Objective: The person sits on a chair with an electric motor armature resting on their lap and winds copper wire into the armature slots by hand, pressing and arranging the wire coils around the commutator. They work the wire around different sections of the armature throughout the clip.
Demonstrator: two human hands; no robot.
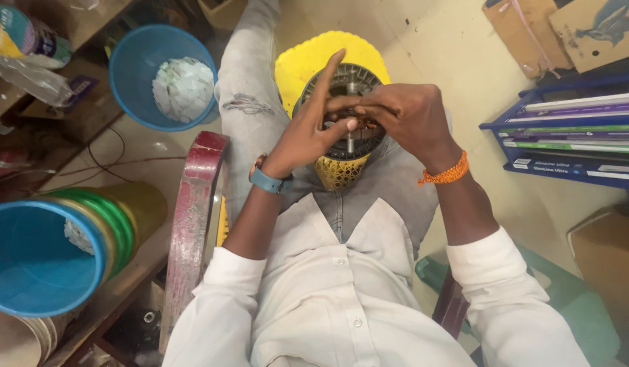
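Observation:
A round slotted metal motor core [348, 115] rests on a yellow plastic stool [314, 61] between my knees. My left hand [311, 129] is over its left side, index finger raised, thumb and fingers pinching something thin at the core's middle. My right hand [406, 115] is folded over the core's right side, its fingers meeting the left hand's fingers. What they pinch is too small to tell. A blue watch sits on my left wrist and an orange thread band on my right wrist.
A blue bucket [141, 64] with white scraps stands at the upper left. A stack of coloured buckets [42, 251] lies at the lower left beside a red chair arm [195, 204]. A blue rack [573, 146] of flat boxes is at the right, cardboard boxes [566, 27] above it.

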